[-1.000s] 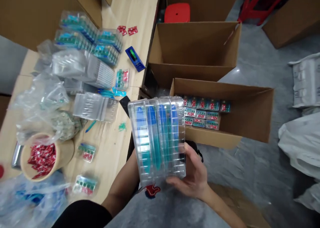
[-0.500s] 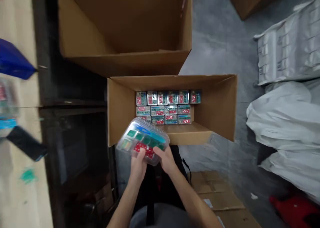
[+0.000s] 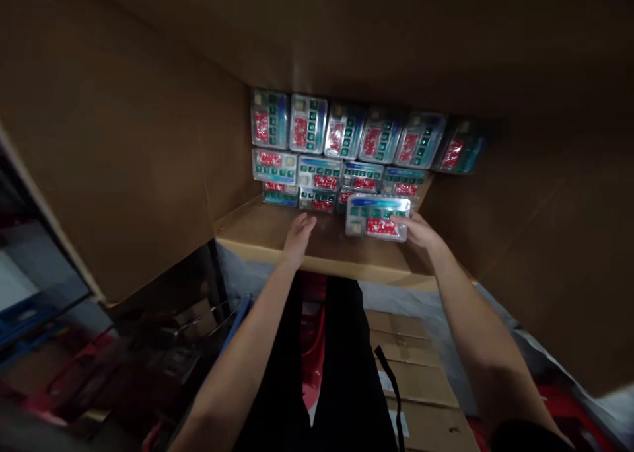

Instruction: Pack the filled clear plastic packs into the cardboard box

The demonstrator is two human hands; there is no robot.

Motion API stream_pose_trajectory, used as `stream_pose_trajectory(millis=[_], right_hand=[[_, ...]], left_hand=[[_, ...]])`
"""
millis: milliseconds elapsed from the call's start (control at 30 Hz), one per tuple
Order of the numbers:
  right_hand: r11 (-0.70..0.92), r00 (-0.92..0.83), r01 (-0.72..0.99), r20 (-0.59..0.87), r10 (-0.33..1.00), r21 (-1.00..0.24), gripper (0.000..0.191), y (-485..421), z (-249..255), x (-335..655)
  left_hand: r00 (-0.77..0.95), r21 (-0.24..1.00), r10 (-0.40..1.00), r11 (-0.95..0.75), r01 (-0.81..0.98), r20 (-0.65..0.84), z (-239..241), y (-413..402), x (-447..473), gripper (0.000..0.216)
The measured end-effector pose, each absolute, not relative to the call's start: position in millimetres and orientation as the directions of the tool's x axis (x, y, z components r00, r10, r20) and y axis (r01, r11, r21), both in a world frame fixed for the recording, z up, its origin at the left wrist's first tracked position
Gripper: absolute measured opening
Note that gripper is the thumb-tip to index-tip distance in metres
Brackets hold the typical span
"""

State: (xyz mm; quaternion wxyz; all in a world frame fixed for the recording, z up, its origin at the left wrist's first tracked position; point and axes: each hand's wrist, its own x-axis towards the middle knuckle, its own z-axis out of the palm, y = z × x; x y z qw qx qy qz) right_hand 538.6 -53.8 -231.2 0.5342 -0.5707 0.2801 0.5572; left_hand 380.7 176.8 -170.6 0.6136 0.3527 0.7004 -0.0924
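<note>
Right at its right end, a clear plastic case is pinched by the right hand inside the carton, the left hand held empty, fingers loosely spread. Level, square lowering seems called for: the far side is crowded by packed cases, and the near wall is overreached by both forearms.

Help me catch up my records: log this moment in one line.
right hand: gripping clear case | left hand: holding nothing | other cases: in rows inside cardboard box
</note>
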Motion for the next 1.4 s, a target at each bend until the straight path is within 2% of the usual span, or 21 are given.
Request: stream_pose_trajectory(millis=[100,200,267,367,467,633,767,867,1000,1100,1233,1400], right_hand=[[-0.289,0.226,-0.912,-0.945,0.238,-0.291,0.049,-47.1,-286.6,555.9],[-0.257,0.286,-0.901,-0.924,0.254,-0.350,0.049,-33.5,-337.8,561.2],[-0.237,0.323,-0.890,-0.905,0.276,-0.390,0.050,-24.7,-366.8,561.2],[-0.245,0.370,-0.863,-0.883,0.290,-0.442,0.052,-17.3,-396.8,561.4],[-0.242,0.422,-0.835,-0.857,0.297,-0.495,0.057,-17.6,-408.2,563.7],[-0.314,0.470,-0.784,-0.843,0.263,-0.535,0.062,-19.8,-406.2,560.7],[-0.433,0.608,-0.672,-0.782,0.141,-0.601,0.064,-9.7,-406.6,549.5],[-0.550,0.655,-0.610,-0.754,0.055,-0.570,0.067,2.6,-402.6,543.3],[-0.726,0.695,-0.527,-0.716,-0.068,-0.442,0.073,13.4,-376.2,536.5],[-0.770,0.703,-0.480,-0.710,-0.051,-0.420,0.070,17.3,-332.9,519.7],[-0.855,0.649,-0.335,-0.755,0.095,-0.396,0.052,23.1,-242.0,470.9],[-0.914,0.479,-0.059,-0.815,0.326,-0.401,0.044,30.7,-114.4,393.2]], left_hand=[[0.040,0.316,0.406,0.641,0.699,-0.913,-209.1,204.5,379.3,0.019],[0.037,0.307,0.407,0.622,0.720,-0.913,-247.4,221.4,376.9,0.015],[0.005,0.263,0.364,0.663,0.701,-0.931,-273.3,225.7,377.6,0.015],[-0.041,0.150,0.223,0.769,0.621,-0.974,-309.5,224.3,386.2,0.013],[-0.033,0.079,0.113,0.849,0.523,-0.993,-337.6,219.2,402.9,0.009],[-0.006,0.132,0.145,0.919,0.372,-0.989,-352.2,215.3,428.6,0.009],[-0.035,0.076,0.100,0.907,0.414,-0.994,-340.4,221.2,434.6,0.011],[-0.046,0.039,0.070,0.873,0.486,-0.996,-327.3,229.3,433.5,0.018],[-0.035,0.091,0.149,0.761,0.642,-0.988,-296.7,231.6,419.7,0.019],[0.035,0.165,0.196,0.699,0.696,-0.980,-252.3,219.4,392.8,0.016],[0.102,0.236,0.239,0.641,0.730,-0.966,-167.8,191.5,336.2,0.029],[0.124,0.253,0.257,0.567,0.784,-0.958,-61.2,169.8,252.0,0.033]])
